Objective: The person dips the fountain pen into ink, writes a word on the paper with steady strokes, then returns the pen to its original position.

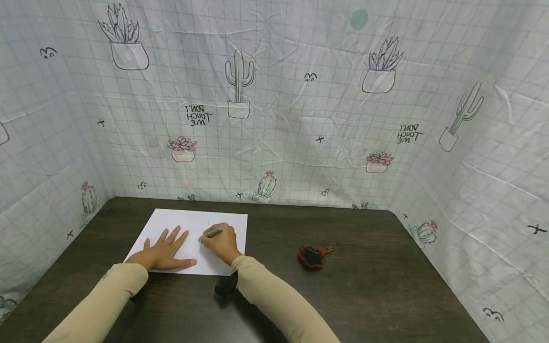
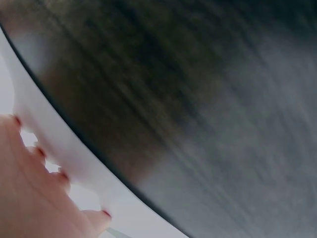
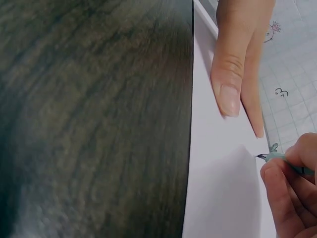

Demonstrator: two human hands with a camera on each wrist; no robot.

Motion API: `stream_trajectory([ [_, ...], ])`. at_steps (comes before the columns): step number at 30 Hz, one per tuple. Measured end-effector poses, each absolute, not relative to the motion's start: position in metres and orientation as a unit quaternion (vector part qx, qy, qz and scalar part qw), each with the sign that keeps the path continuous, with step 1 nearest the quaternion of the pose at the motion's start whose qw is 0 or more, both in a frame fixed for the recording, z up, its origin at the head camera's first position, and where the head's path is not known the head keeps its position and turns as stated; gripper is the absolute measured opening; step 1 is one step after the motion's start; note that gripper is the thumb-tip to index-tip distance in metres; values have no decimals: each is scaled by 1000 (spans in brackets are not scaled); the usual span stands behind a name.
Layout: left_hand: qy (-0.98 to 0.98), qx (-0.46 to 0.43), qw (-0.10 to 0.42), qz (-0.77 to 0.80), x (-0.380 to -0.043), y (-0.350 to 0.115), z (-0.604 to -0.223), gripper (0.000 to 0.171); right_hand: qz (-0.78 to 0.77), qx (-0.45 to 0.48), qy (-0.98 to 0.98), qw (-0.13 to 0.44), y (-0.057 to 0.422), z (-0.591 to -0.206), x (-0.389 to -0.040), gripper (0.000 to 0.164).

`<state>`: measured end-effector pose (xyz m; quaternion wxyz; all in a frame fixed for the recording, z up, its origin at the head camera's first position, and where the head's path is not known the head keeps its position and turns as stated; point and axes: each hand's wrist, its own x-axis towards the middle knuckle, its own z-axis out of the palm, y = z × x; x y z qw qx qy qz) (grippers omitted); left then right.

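A white sheet of paper [image 1: 171,216] lies on the dark table, with a few faint thin lines near its upper middle. My left hand [image 1: 165,251] rests spread on the sheet's left part, fingers straight and thumb pointing right. In my right hand [image 1: 223,242] I pinch a pale green pen [image 1: 213,232] over the right half of the paper. The right wrist view shows the pen's dark tip [image 3: 260,156] at the paper's surface, and the left thumb [image 3: 229,99] flat on the sheet. In the left wrist view, fingertips [image 2: 62,178] touch the paper.
On the table [image 1: 364,276] to the right lies a small black object with an orange-red rim and tab [image 1: 312,256]. A cloth with cactus drawings [image 1: 283,119] hangs behind the table and at both sides. A dark band-mounted device [image 1: 226,285] sits under my right wrist.
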<state>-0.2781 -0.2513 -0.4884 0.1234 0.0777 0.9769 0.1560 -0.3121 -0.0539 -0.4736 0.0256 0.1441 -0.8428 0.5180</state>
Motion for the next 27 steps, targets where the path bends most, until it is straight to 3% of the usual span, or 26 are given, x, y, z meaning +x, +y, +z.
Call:
stream_trajectory([
  [10, 973, 86, 139, 162, -264, -243, -464, 106, 523, 154, -838, 5, -58, -471, -304, 2],
  [20, 977, 82, 122, 155, -276, -251, -490, 116, 517, 170, -839, -3, -63, -474, -299, 4],
  [27, 974, 76, 150, 153, -267, -245, -470, 109, 543, 223, -810, 19, -57, -467, -305, 4],
])
